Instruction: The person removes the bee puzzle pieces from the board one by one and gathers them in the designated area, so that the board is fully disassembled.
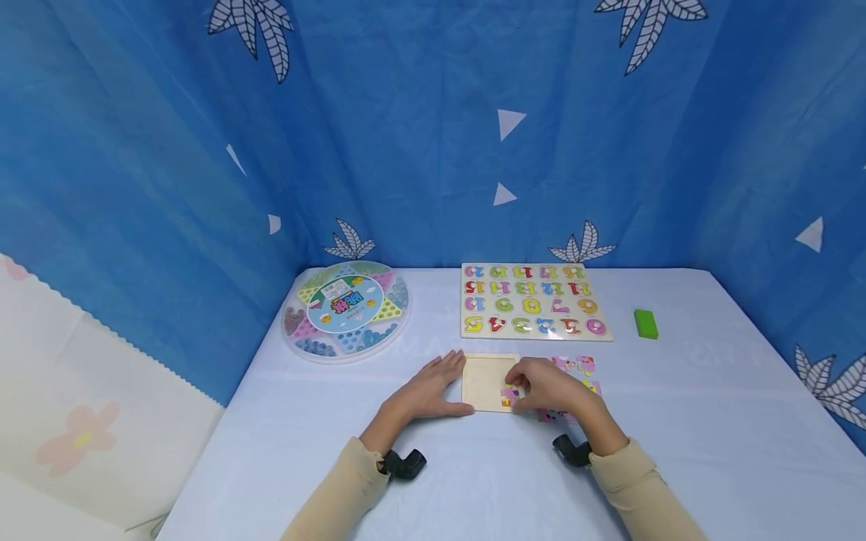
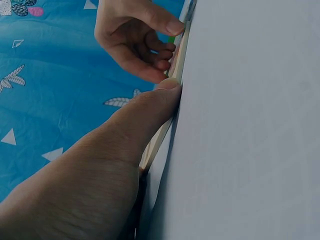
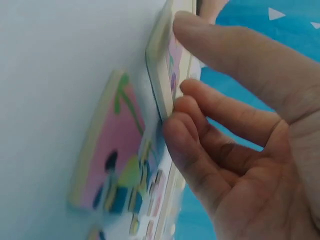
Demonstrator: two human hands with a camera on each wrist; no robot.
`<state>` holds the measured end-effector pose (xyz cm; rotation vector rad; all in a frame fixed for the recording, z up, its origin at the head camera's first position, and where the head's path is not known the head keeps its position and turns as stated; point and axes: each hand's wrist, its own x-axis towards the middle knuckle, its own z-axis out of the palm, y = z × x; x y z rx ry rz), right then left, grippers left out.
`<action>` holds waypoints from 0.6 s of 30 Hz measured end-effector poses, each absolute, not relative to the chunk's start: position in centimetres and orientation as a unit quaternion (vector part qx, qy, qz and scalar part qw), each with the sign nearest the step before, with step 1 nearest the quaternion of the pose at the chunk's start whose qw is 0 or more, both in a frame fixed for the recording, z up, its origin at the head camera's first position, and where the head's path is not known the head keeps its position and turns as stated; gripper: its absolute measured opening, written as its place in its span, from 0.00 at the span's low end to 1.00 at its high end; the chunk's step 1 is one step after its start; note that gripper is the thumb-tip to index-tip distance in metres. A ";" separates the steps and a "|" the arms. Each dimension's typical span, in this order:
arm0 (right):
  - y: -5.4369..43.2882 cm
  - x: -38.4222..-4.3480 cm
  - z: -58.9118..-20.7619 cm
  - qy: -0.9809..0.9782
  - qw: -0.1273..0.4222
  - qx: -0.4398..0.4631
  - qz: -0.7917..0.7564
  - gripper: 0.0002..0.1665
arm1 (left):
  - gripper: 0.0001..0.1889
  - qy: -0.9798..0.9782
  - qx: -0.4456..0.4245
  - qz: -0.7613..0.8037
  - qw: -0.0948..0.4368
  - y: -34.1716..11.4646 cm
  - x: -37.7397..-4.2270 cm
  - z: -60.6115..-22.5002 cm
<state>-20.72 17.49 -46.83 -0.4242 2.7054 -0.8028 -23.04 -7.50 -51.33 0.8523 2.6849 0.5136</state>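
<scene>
A small square wooden puzzle tray [image 1: 482, 379] lies on the table between the two hands. My left hand [image 1: 431, 388] rests at its left side with fingers extended, the thumb along the near left corner. At the tray's near right corner, my right hand [image 1: 549, 385] pinches a pink jigsaw piece [image 1: 507, 394] with curled fingers and thumb. The right wrist view shows the pink face of that piece [image 3: 173, 55] by the tray's edge, partly hidden by the fingers. Loose pink jigsaw pieces [image 1: 585, 365] lie to the right, partly covered by the right hand.
Behind the tray lies a number puzzle board [image 1: 537, 300]. A round marble board game [image 1: 346, 312] sits at the back left, and a green block [image 1: 646, 324] at the back right. Blue curtain [image 1: 433, 135] hangs behind the white-covered table [image 1: 717, 421].
</scene>
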 end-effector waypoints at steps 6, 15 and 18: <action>17.1 -20.7 -46.9 0.946 0.144 -0.129 -0.261 0.24 | 0.52 0.929 0.298 0.173 0.136 -7.5 -23.1 -51.4; 16.9 -20.9 -46.6 0.945 0.148 -0.121 -0.264 0.22 | 0.52 0.928 0.303 0.174 0.126 -7.5 -23.3 -51.3; 16.8 -20.8 -47.0 0.945 0.149 -0.121 -0.264 0.21 | 0.53 0.928 0.304 0.177 0.126 -7.5 -23.2 -51.5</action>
